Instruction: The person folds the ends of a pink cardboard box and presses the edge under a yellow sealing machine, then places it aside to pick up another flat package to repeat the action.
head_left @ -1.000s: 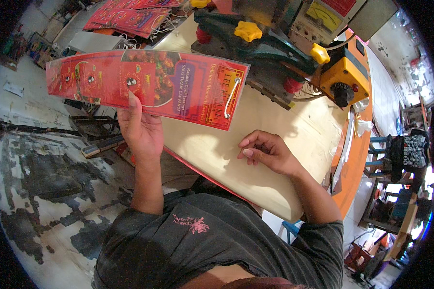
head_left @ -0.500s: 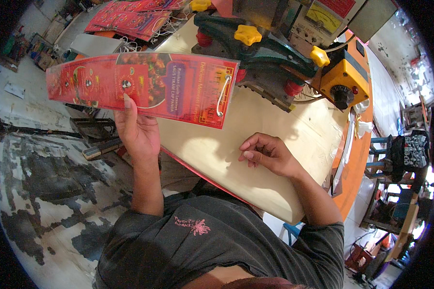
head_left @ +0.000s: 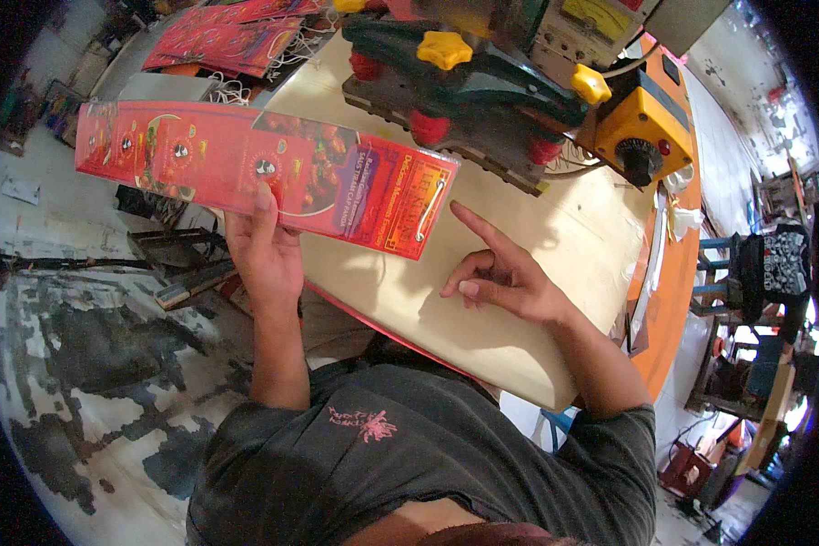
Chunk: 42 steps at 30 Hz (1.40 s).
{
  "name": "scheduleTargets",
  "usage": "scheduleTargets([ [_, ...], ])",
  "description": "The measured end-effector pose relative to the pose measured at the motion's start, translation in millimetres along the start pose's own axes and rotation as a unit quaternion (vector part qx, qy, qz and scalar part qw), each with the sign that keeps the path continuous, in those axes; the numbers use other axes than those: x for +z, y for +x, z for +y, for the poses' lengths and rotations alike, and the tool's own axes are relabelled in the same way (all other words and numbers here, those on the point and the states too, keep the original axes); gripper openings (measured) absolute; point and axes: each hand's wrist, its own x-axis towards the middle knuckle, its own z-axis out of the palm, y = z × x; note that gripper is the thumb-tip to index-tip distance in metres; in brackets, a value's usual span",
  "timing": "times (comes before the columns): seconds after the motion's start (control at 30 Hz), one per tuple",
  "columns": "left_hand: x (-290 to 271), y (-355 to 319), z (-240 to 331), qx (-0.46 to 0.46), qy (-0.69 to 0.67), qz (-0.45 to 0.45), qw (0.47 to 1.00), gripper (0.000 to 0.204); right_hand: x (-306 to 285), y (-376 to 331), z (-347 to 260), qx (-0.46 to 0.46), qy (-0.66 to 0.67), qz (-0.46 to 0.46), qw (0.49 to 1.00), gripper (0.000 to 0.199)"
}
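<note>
My left hand (head_left: 268,255) grips a long red printed strip in clear plastic (head_left: 205,159) by its lower edge, thumb on the front and fingers behind. The strip is raised above the table's left side, tilted down toward its right end. There a white cord (head_left: 439,202) passes through holes. Close to that corded end, my right hand (head_left: 510,278) holds nothing; its index finger stretches out toward the strip and the other fingers are curled. A small gap shows between fingertip and strip.
Beyond my hands stands a dark green machine (head_left: 464,86) with yellow star knobs (head_left: 444,50) and a yellow control box (head_left: 642,141). Similar red strips with cords (head_left: 223,41) lie piled at the far left. The cream table top (head_left: 537,364) has an orange edge on the right.
The strip's right end has dipped and come a little nearer. My right index finger has straightened from a curl and now points at that end.
</note>
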Motion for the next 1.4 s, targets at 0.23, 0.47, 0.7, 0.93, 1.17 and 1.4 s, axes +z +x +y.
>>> scheduleTargets([
  [0.23, -4, -9, -13, -0.051, 0.003, -0.005, 0.999, 0.047, -1, -2, 0, -0.023, 0.054, -0.014, 0.998, 0.108],
  [0.47, -8, -9, -18, -0.051, -0.005, -0.024, 0.998, 0.051, -3, -1, 4, -0.042, 0.062, -0.028, 0.997, 0.110],
  [0.7, -3, -10, -17, -0.050, 0.000, -0.022, 0.999, 0.044, -5, -1, 4, -0.044, 0.067, -0.035, 0.996, 0.111],
  [0.93, -5, -10, -11, -0.057, 0.009, -0.037, 0.998, 0.041, -5, 3, 0, -0.038, 0.057, -0.041, 0.997, 0.112],
  [1.17, -19, 1, -10, -0.047, 0.044, 0.019, 0.998, 0.045, -4, 0, 0, -0.016, 0.060, -0.013, 0.998, 0.106],
  [1.4, -21, 48, 52, 0.005, 0.049, 0.015, 0.999, 0.039, -4, 2, -1, -0.010, 0.051, -0.033, 0.998, 0.097],
])
